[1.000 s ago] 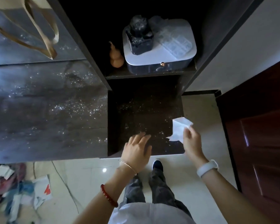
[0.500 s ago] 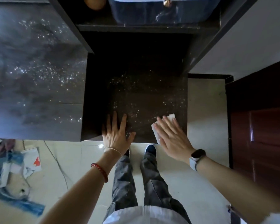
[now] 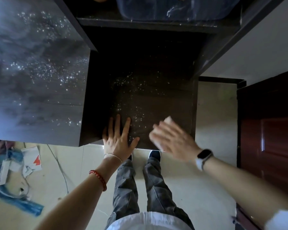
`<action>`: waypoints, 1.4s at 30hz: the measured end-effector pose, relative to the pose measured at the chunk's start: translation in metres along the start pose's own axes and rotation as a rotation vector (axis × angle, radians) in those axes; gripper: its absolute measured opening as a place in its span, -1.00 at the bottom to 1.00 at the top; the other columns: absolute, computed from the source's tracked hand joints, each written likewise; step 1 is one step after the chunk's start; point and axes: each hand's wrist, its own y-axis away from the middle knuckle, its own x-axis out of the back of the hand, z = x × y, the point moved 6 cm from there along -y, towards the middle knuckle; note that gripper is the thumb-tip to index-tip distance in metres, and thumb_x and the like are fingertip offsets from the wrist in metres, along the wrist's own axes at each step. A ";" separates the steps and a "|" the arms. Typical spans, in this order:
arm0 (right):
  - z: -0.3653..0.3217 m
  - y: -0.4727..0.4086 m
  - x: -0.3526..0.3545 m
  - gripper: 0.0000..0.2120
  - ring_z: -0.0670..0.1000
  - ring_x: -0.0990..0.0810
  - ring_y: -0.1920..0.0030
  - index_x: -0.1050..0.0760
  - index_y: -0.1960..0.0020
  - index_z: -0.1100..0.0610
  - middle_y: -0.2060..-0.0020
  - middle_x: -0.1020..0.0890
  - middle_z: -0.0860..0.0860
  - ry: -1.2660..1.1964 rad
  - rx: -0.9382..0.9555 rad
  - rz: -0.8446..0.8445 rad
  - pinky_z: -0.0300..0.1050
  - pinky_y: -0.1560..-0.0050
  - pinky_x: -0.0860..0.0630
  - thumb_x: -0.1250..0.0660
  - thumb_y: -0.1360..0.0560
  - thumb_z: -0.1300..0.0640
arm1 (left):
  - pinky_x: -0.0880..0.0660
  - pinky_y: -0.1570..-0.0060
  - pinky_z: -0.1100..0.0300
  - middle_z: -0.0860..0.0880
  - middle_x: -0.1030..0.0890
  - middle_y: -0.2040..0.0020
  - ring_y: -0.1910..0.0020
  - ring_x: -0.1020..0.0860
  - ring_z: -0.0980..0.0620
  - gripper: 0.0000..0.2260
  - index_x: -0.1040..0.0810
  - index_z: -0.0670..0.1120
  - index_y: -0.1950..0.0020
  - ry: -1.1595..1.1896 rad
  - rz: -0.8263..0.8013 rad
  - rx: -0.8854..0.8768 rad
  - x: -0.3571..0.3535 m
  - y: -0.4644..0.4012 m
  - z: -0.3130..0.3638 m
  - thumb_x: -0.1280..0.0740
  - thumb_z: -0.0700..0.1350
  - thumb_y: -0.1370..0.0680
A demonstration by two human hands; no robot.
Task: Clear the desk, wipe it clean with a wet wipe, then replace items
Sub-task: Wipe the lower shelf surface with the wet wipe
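The dark desk surface (image 3: 148,90) lies below me, bare and speckled with shiny dust. My left hand (image 3: 119,138) rests flat on its near edge with the fingers spread. My right hand (image 3: 171,138), blurred by motion, presses a white wet wipe (image 3: 168,119) flat against the desk near the front right corner. Only a corner of the wipe shows past the fingers.
A taller grey speckled cabinet top (image 3: 33,72) stands to the left. A dark shelf (image 3: 156,24) with a blue-grey box (image 3: 173,9) sits behind the desk. A red-brown door (image 3: 269,130) is on the right. Papers and blue items (image 3: 18,171) litter the floor at left.
A second ago the right hand held the wipe above the desk; it then pressed the wipe down and now slides it. The left hand went flat on the front edge.
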 end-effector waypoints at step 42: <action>0.056 -0.069 0.025 -0.54 0.20 -0.04 -0.47 -0.20 -0.41 0.23 -0.44 -0.18 0.25 -0.140 -0.370 0.129 0.06 -0.48 0.10 -0.16 -0.54 0.21 | -0.24 -0.32 -0.05 -0.28 -0.32 -0.38 -0.37 -0.14 -0.15 -0.55 -0.27 -0.11 -0.34 0.157 0.267 -0.096 0.004 0.005 -0.014 -0.08 -0.03 -0.46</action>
